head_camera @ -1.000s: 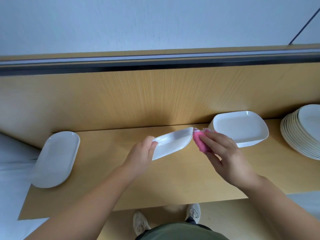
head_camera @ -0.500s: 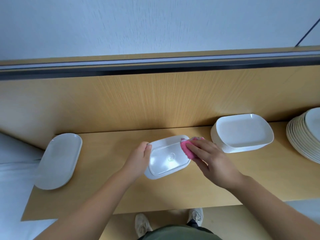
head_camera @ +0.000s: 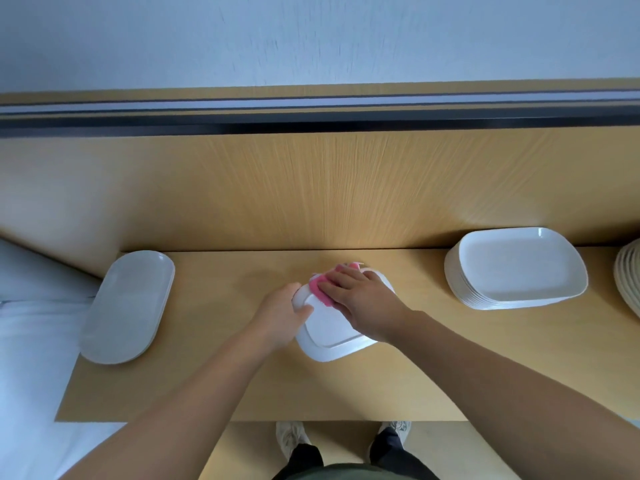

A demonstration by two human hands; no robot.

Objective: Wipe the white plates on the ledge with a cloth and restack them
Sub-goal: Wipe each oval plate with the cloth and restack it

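Observation:
A white rectangular plate [head_camera: 329, 336] is upside down over the middle of the wooden ledge [head_camera: 242, 386], its foot ring facing up. My left hand [head_camera: 282, 315] grips its left rim with curled fingers and thumb. My right hand [head_camera: 363, 301] presses a pink cloth [head_camera: 320, 289] flat on the plate's underside near the far left corner, fingers fairly straight. A stack of white rectangular plates [head_camera: 516, 271] stands to the right. A short stack of oval white plates [head_camera: 130, 306] lies at the left end.
Round cream plates [head_camera: 628, 278] are stacked at the far right edge of view. A wooden back panel [head_camera: 311, 188] rises behind the ledge. My shoes [head_camera: 291, 438] stand below the ledge's front edge. A white surface [head_camera: 27, 341] lies to the left.
The held plate was tilted on edge, then turned bottom up. The cloth has moved from its right rim onto the underside, toward the left. The view has shifted left.

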